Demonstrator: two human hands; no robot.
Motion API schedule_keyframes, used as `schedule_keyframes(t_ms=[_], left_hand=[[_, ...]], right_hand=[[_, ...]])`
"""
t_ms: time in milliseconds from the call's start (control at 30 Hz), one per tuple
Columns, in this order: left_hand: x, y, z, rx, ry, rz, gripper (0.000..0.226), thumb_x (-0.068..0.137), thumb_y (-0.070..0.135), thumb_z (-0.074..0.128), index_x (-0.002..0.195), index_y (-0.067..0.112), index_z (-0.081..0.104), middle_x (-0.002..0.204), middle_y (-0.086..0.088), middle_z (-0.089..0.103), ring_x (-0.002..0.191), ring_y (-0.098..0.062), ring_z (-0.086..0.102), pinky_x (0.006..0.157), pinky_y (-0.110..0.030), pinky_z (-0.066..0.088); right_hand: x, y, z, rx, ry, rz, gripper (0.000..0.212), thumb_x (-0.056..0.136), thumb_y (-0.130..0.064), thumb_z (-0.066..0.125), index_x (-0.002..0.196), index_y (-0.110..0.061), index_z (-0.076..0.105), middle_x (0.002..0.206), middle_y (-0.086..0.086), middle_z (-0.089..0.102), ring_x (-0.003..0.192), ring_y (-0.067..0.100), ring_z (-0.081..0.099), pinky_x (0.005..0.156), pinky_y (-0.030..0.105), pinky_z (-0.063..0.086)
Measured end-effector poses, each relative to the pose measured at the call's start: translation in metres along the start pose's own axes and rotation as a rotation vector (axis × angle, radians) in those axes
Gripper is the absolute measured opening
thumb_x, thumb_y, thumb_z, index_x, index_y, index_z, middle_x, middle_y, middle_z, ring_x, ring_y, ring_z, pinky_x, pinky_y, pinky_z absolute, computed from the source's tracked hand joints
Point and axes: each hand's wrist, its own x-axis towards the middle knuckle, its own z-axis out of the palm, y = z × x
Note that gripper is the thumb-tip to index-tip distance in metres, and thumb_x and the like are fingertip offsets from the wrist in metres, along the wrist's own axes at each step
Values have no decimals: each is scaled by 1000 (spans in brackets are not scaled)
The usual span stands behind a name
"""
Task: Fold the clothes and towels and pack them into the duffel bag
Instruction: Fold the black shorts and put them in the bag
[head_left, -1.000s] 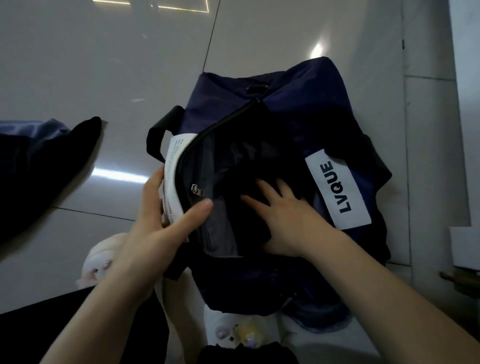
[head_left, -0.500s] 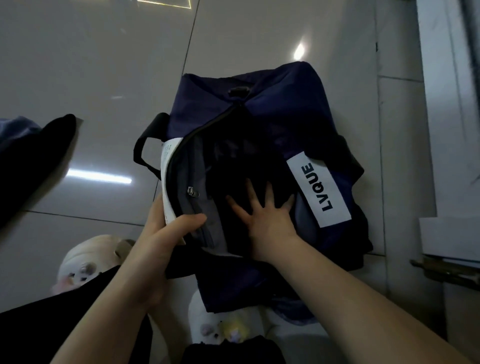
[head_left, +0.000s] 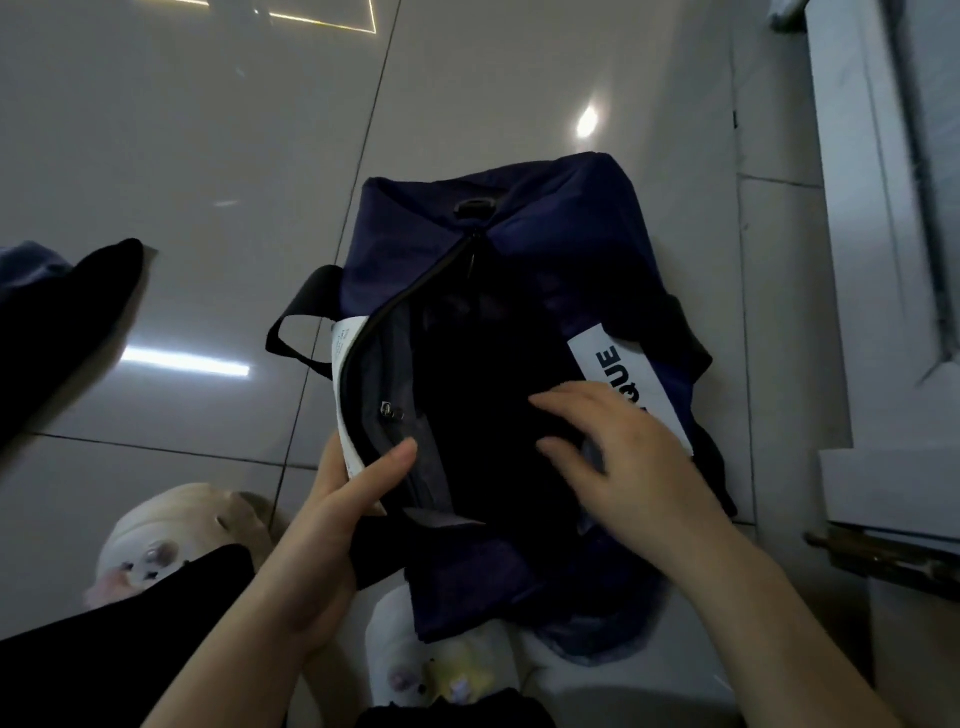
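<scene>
Navy duffel bag (head_left: 540, 218) (unzipped); dark garment (head_left: 57, 332) left.

Right hand (head_left: 631, 457) no longer lies flat inside the bag (head_left: 545, 244); it is up at the right rim, fingers curled, now covering the first letters of the white label (head_left: 626, 376). Dark garment (head_left: 483, 415) in the opening is exposed where the palm pressed before.

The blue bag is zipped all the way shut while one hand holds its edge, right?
Not quite. The head view shows the navy duffel bag unzipped and gaping open. The left hand does hold its edge, and the right hand is at the opening.
</scene>
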Motion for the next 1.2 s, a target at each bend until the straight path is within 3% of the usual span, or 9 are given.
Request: schedule_keyframes(t_ms=[67,167,367,600,700,833,967,1067,1200], left_hand=[[6,-6,6,-2,-22,-27,63,71,36,76,127,48,49,119,7,67,107,-19,66,84,-39,52],[20,-16,19,91,-57,-51,73,66,49,76,132,48,43,121,11,66,107,-14,65,89,-37,52],[58,-22,41,304,-103,-70,80,59,68,76,130,53,45,118,20,64,108,-10,62,99,-38,49],[74,-26,104,483,-273,-14,86,70,62,72,139,60,21,116,32,50,104,1,53,90,-23,43],[60,-25,108,661,-302,77,86,73,61,69,143,53,19,124,25,46,115,-5,48,99,-28,42],[37,8,82,975,-225,189,71,74,65,64,133,31,47,119,14,55,107,-10,55,90,-28,48],[-2,63,55,1667,-250,409,47,90,50,55,132,30,48,122,5,60,105,-18,59,87,-31,47],[-42,112,35,2222,-209,458,39,98,34,48,136,29,44,132,-1,54,118,-24,53,90,-36,45],[-111,168,9,2580,-41,416,34,97,10,46,130,20,50,128,-5,55,110,-26,57,78,-35,47]], right_hand=[[-6,20,-1,-205,221,4,36,88,-36,54,118,-20,66,123,1,61,115,21,55,94,38,46],[-11,49,17,-478,57,199,61,80,-51,66,136,-33,51,153,6,29,142,34,20,101,67,27],[-14,72,20,-369,-119,499,85,85,-47,63,150,-46,8,159,-2,-5,146,27,-11,113,60,18],[-38,108,-11,-391,-112,753,84,88,-42,60,148,-50,2,160,-4,-9,146,28,-9,113,62,5],[-33,104,-18,-406,-133,786,79,90,-35,58,149,-47,8,161,-1,-7,147,28,-6,111,65,1],[-29,68,-28,-339,190,612,49,90,-27,60,137,-31,49,148,4,39,136,25,33,109,60,24],[-35,-8,-40,-50,418,364,37,90,-25,62,127,-18,57,114,2,60,106,22,55,90,41,46],[-38,-73,-48,-59,275,140,37,91,-29,61,127,-22,54,98,-6,60,97,19,57,86,38,47],[-39,-149,-69,-194,-64,-54,39,92,-29,58,131,-27,52,90,-10,61,88,13,57,85,31,47]])
